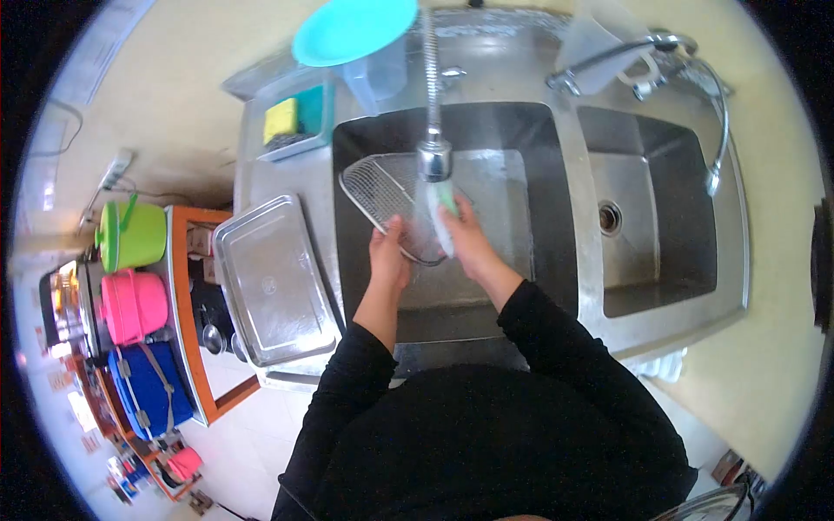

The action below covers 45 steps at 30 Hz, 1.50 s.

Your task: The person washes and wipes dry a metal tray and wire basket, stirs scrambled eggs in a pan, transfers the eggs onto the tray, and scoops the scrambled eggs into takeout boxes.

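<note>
Over the large sink basin (486, 295), my left hand (390, 252) is closed on the lower edge of a wire mesh rack (380, 195), which is tilted. My right hand (470, 239) grips a brush (440, 217) with a white and green body, held against the right side of the rack. Directly above the brush hangs the spray head (434, 161) on its coiled metal hose, and a blur of water surrounds the brush. The far end of the brush and part of the rack are hard to make out.
A metal tray (276, 282) lies left of the basin. Behind it a container (323, 117) holds a yellow sponge (281, 119). A turquoise bowl (356, 30) sits at the back. To the right are a smaller basin (638, 252) and a curved faucet (608, 59).
</note>
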Tool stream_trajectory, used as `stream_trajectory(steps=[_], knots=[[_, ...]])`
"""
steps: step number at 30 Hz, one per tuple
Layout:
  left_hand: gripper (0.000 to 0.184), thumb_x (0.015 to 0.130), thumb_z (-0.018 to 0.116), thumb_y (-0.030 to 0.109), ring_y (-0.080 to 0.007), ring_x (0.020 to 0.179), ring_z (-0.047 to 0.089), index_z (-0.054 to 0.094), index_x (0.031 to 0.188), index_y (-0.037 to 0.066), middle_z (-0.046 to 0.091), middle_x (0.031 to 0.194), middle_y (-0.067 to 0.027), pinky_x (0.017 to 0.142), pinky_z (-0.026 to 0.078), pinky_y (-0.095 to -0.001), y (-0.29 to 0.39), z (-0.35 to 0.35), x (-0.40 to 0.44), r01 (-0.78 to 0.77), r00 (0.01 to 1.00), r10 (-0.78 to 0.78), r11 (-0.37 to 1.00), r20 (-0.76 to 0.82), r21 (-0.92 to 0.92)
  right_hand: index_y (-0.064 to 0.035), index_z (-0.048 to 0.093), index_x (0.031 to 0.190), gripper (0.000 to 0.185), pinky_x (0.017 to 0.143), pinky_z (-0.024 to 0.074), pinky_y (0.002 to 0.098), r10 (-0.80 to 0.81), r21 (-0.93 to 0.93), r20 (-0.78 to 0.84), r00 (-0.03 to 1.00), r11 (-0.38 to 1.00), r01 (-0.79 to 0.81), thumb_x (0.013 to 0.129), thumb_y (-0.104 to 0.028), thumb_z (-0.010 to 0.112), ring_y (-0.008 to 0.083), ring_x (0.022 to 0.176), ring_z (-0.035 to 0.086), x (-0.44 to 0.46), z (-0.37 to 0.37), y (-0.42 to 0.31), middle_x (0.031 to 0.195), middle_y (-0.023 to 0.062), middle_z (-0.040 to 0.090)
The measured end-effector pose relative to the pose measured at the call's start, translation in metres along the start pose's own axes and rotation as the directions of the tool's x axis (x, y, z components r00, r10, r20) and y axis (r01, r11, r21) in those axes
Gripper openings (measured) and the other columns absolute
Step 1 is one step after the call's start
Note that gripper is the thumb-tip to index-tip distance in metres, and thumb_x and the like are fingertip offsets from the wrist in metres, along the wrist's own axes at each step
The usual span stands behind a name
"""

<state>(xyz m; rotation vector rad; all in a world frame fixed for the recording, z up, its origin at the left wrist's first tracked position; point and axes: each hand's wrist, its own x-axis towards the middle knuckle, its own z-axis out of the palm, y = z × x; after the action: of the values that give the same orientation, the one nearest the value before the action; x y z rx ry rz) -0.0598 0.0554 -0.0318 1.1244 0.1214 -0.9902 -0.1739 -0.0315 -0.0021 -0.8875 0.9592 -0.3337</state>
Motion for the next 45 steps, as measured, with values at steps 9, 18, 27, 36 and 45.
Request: stream_trajectory(steps=[9, 18, 27, 36, 45], knots=[[0.039, 0.092, 0.051, 0.012, -0.0204, 0.094, 0.059, 0.037, 0.127, 0.010, 0.054, 0.111, -0.0083, 0.071, 0.051, -0.0359, -0.015, -0.019, -0.021, -0.016, 0.996, 0.011, 0.998, 0.086, 0.059, -0.0111, 0.043, 0.122, 0.038, 0.079, 0.0460, 0.0461, 0.221, 0.561, 0.013, 0.975, 0.806, -0.190, 0.093, -0.036, 0.048, 0.0300, 0.092, 0.056, 0.037, 0.087, -0.007, 0.104, 0.0122, 0.053], [0.018, 0.093, 0.048, 0.014, -0.0145, 0.068, 0.060, 0.049, 0.108, 0.004, 0.060, 0.087, -0.0050, 0.058, 0.049, -0.0271, 0.007, -0.026, -0.024, 0.010, 0.998, -0.022, 0.980, 0.056, 0.199, -0.0105, 0.035, 0.137, 0.055, 0.105, 0.0312, 0.0414, -0.169, 0.613, 0.377, 0.911, 0.783, -0.108, 0.094, -0.044, 0.041, 0.0260, 0.125, 0.041, 0.060, 0.130, -0.057, 0.139, 0.0091, 0.040], [0.019, 0.094, 0.046, 0.012, -0.0134, 0.074, 0.059, 0.050, 0.111, 0.004, 0.059, 0.094, -0.0059, 0.061, 0.051, -0.0291, 0.015, 0.029, -0.021, -0.022, 0.994, -0.020, 0.930, 0.110, 0.367, 0.0016, 0.048, 0.120, 0.036, 0.097, 0.0433, 0.0378, -0.044, 0.774, 0.244, 0.969, 0.611, -0.168, 0.093, -0.022, 0.042, 0.0248, 0.110, 0.054, 0.017, 0.025, -0.035, 0.117, 0.0130, 0.057], [0.022, 0.097, 0.043, 0.024, -0.0220, 0.070, 0.064, 0.048, 0.109, 0.006, 0.063, 0.098, -0.0145, 0.058, 0.052, -0.0329, 0.050, -0.002, -0.035, -0.016, 0.982, -0.007, 0.993, 0.191, 0.113, -0.0035, 0.042, 0.131, 0.040, 0.092, 0.0427, 0.0304, -0.634, -0.465, -0.038, 0.773, 0.696, 0.548, 0.095, -0.021, 0.043, 0.0251, 0.109, 0.055, 0.018, -0.092, -0.006, 0.118, 0.0182, 0.056], [0.039, 0.095, 0.044, 0.033, -0.0265, 0.103, 0.058, 0.050, 0.121, 0.004, 0.059, 0.115, -0.0120, 0.090, 0.048, -0.0428, 0.054, -0.091, -0.067, 0.199, 0.946, -0.100, 0.931, 0.309, -0.306, 0.0007, 0.042, 0.129, 0.054, 0.090, 0.0439, 0.0331, -0.050, 0.236, -0.211, 0.976, 0.967, 0.100, 0.096, -0.042, 0.038, 0.0227, 0.098, 0.058, -0.067, -0.144, 0.004, 0.110, 0.0137, 0.058]])
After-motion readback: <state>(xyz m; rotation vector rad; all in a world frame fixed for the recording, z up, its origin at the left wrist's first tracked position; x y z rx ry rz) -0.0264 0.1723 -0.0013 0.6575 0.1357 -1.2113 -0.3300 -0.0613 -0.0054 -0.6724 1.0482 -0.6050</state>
